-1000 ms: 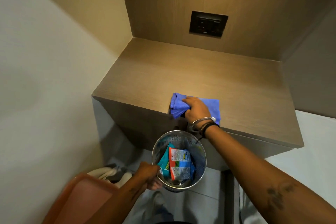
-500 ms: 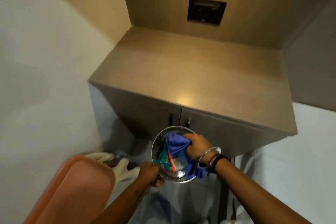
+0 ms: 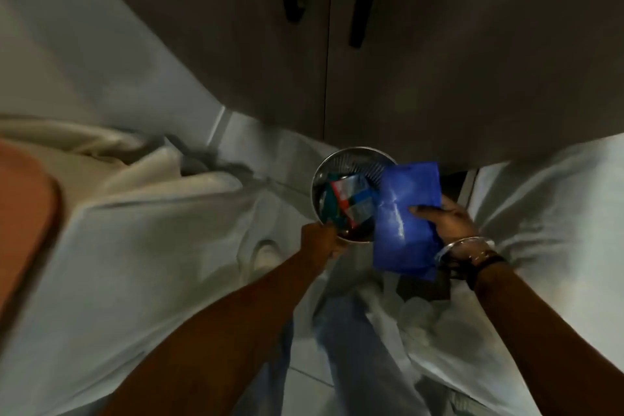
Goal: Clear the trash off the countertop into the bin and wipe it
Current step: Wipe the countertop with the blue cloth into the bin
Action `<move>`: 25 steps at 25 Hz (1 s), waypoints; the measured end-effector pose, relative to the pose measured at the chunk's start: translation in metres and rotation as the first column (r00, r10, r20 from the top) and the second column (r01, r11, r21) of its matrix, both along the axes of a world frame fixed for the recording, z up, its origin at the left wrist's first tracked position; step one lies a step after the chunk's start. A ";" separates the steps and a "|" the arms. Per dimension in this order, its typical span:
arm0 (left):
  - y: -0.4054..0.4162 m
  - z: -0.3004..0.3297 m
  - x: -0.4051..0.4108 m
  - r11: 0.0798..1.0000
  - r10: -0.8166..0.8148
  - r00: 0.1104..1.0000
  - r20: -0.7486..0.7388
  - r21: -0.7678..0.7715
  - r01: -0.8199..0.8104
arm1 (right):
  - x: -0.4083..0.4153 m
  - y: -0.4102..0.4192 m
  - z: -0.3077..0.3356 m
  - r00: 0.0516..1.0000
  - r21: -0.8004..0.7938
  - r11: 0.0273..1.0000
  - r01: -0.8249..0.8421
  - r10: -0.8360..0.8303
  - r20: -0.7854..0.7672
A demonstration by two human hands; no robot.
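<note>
Bin (image 3: 351, 159), a round shiny metal can with a ribbed inner wall, sat low in front of the dark cabinet doors (image 3: 439, 78), crinkled red, teal and blue wrappers (image 3: 347, 203) lying inside it. The left hand (image 3: 320, 240) had its fingers clamped on the near rim, while the right hand (image 3: 445, 219) pinched a flat, smooth blue cloth (image 3: 405, 213) over the bin's right edge. Half a second before, the worktop was in view and the cloth hung bunched above the bin.
</note>
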State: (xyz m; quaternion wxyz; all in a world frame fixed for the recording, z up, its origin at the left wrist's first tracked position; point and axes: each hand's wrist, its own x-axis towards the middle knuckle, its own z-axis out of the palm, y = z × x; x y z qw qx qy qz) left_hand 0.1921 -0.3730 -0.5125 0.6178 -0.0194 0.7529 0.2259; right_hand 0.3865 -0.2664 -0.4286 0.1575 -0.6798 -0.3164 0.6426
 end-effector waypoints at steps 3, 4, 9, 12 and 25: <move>0.016 -0.073 0.025 0.999 -0.036 0.999 0.038 0.019 0.036 | 0.020 0.007 -0.067 0.999 0.000 1.000 -0.026 0.026 0.032; 0.020 -0.094 0.031 0.999 -0.034 0.998 0.053 0.036 0.032 | 0.025 0.010 -0.085 0.998 -0.003 0.999 -0.054 0.054 0.046; 0.038 -0.147 0.067 0.995 0.037 0.996 0.083 0.088 -0.044 | 0.049 0.016 -0.131 0.991 0.000 0.998 -0.063 0.063 0.120; 0.051 -0.144 0.079 0.994 0.025 0.990 0.138 0.101 -0.039 | 0.040 0.011 -0.125 0.992 0.019 0.998 -0.059 0.057 0.113; 0.002 0.255 -0.093 0.911 0.061 0.932 0.357 0.362 -0.199 | -0.128 0.000 0.204 0.860 0.033 0.907 -0.420 0.409 -0.305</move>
